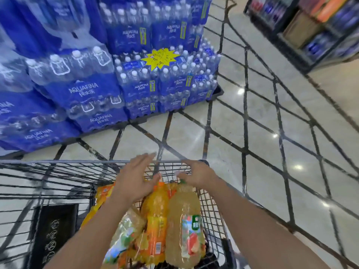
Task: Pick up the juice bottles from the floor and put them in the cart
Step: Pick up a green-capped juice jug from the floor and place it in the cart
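Low in the frame, my left hand (136,179) and right hand (196,174) hover with fingers spread wide, holding nothing, above the juice bottles (182,226) lying in the wire cart (77,167).

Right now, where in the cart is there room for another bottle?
The left half of the cart is free, between its left wire wall and the black bag. The right side is crowded with juice bottles, with both hands above them.

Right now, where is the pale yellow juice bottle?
The pale juice bottle lies in the cart, on its right side against the wire wall, beside the orange juice bottle, below the right hand.
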Motion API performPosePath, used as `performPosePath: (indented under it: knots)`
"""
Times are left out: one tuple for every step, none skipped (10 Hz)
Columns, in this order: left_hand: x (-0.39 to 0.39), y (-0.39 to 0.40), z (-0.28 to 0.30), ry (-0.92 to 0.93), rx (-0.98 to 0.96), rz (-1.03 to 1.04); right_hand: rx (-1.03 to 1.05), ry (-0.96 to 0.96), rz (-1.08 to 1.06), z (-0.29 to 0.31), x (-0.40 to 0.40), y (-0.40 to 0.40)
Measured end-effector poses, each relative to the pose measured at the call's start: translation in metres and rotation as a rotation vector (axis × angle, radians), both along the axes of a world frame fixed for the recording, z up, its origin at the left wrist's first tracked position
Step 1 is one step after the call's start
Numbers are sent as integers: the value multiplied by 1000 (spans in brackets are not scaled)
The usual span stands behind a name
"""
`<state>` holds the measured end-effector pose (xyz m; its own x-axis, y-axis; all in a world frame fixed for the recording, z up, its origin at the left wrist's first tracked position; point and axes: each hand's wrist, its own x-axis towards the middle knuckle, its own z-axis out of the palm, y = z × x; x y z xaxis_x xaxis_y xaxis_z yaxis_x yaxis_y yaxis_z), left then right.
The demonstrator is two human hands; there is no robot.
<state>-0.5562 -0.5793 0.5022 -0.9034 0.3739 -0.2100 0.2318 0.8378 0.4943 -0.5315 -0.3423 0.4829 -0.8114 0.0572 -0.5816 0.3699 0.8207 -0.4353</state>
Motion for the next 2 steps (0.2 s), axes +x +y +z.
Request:
performPosePath:
  knots:
    - [-19, 18, 32, 95, -84, -116, 35, 143, -34, 36, 22, 20]
    - [-29, 44, 71, 201, -96, -175, 154, 300, -61, 82, 44, 49]
